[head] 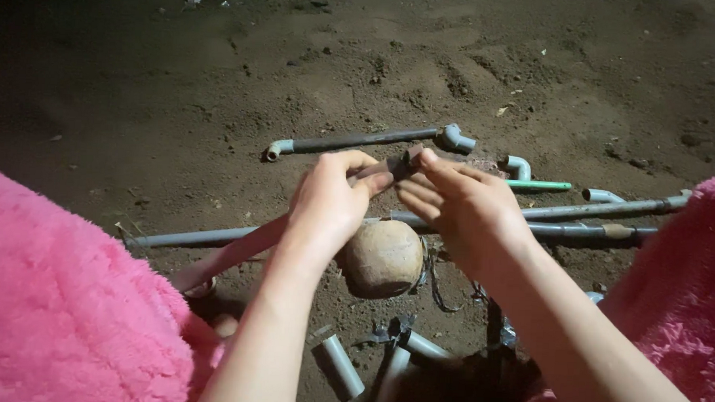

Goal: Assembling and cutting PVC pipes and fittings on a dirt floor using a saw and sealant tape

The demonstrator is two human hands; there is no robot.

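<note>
Down on the left there is a fluffy pink sleeve (61, 302), and a long grey pipe (190, 237) lies flat on the brown dirt ground (140, 82) just past it. A pinkish pipe (237, 252) rises from near the sleeve up into the left hand (326, 204). The left hand is curled around the top part of this pipe, with the fingers wrapped over it and the thumb on top. Right at the tip of the pipe sits a small dark fitting (410, 155). The right hand (464, 209) meets it there, and its thumb and first finger pinch the fitting while the other fingers hang loosely bent below. The two hands are almost touching. Under them rests a round brown stone (383, 257). Behind the hands lies a dark pipe with grey elbows (367, 139) at both ends. Near the bottom are some short grey pipe pieces (342, 365). Further right lie a thin green pipe (539, 185), a small grey elbow (519, 165), and two more long grey pipes (603, 209) side by side. Another fluffy pink sleeve (687, 300) fills the right edge.
</note>
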